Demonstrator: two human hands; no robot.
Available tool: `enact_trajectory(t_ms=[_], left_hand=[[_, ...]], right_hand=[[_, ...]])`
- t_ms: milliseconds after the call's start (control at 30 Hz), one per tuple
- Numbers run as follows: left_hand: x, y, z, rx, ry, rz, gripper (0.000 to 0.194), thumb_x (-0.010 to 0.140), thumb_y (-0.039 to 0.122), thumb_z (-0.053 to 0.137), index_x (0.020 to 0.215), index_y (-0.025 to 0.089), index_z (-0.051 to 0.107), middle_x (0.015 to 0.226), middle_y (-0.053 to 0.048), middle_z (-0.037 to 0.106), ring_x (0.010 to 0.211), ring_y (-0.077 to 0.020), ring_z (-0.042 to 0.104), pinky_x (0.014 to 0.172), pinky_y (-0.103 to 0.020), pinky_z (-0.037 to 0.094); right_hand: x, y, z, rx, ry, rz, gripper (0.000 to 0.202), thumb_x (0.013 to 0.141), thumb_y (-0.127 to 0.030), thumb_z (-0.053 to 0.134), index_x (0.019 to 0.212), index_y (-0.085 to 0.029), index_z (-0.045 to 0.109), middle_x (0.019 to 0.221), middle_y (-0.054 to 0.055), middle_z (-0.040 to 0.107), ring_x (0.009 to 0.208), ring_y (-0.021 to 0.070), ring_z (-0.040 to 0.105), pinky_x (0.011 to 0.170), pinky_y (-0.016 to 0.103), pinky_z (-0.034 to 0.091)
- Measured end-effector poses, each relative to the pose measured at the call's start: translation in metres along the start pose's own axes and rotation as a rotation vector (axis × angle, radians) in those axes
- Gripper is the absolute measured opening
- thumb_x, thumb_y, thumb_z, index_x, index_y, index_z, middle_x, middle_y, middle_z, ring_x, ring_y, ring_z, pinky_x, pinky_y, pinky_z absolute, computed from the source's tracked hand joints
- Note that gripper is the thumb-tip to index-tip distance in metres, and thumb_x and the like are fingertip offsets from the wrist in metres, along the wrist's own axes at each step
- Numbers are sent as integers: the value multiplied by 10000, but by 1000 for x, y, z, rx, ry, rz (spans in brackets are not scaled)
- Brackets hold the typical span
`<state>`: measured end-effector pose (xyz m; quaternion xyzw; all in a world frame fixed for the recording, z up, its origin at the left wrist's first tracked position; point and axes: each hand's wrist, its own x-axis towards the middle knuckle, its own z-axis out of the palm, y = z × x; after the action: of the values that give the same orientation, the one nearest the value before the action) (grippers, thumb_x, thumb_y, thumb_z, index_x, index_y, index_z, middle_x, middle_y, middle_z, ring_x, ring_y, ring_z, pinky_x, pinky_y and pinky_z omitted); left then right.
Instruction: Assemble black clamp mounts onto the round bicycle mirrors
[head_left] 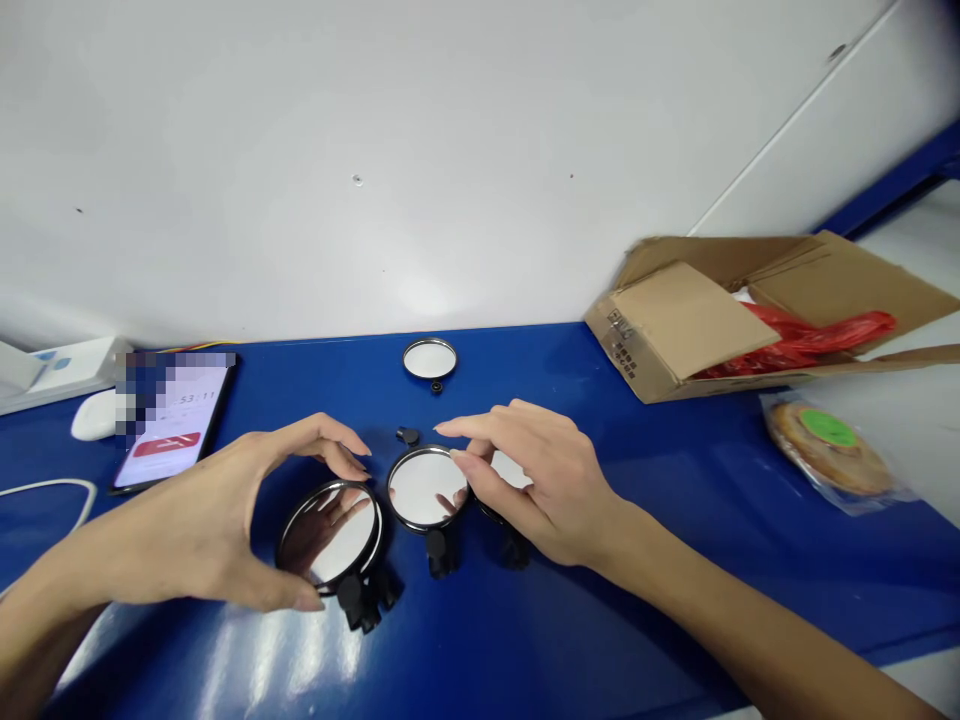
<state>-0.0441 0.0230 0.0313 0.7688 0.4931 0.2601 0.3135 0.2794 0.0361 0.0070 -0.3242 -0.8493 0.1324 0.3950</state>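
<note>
My left hand (217,520) curves around a round black-rimmed mirror (334,535), thumb at its near edge and fingertips at its far edge. That mirror lies over another one, whose rim peeks out on the right. Black clamps stick out below the pair. My right hand (536,475) hangs over the middle round mirror (427,487), fingers apart, thumb tip at its upper right rim. Under this hand, a third round mirror (511,470) is partly hidden. A small black fitting (408,436) sits just above the middle mirror.
Farther back lies one more round mirror (430,358). A phone (176,420) and a white case (95,415) are at left, near a white cable (75,483). An open cardboard box (675,320) with red plastic and a wrapped pastry (829,450) are at right on the blue table (637,640).
</note>
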Motion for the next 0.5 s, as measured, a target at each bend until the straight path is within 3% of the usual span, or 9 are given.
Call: enact_trajectory(t_ms=[133,200,500], left_hand=[[8,-8,-14,47,-270,-3,728,634,362,1049,1311,355,781,1338,-58,835,1208,-361,827,985,-428,700],[9,-12,-17,61,-347,-18,805,632,329,1071,1366,379,745,1408,-42,808,1261,-355,809,1029,-418,684],[3,-11,-16,140,-454,-158,842,701,367,1044,1455,403,671,1616,6,702,1433,-396,706,1106,-423,640]], right_hand=[[0,5,-1,-13,-36,53,205,1206,-305,604,1270,-185,757,817,-40,805,731,142,711,807,340,455],[0,6,-3,-18,-47,72,227,1211,-317,594,1260,-174,763,816,-37,806,727,142,706,818,340,457],[-1,7,-1,-41,-102,133,259,1224,-351,580,1237,-178,772,833,-45,805,770,146,737,883,349,446]])
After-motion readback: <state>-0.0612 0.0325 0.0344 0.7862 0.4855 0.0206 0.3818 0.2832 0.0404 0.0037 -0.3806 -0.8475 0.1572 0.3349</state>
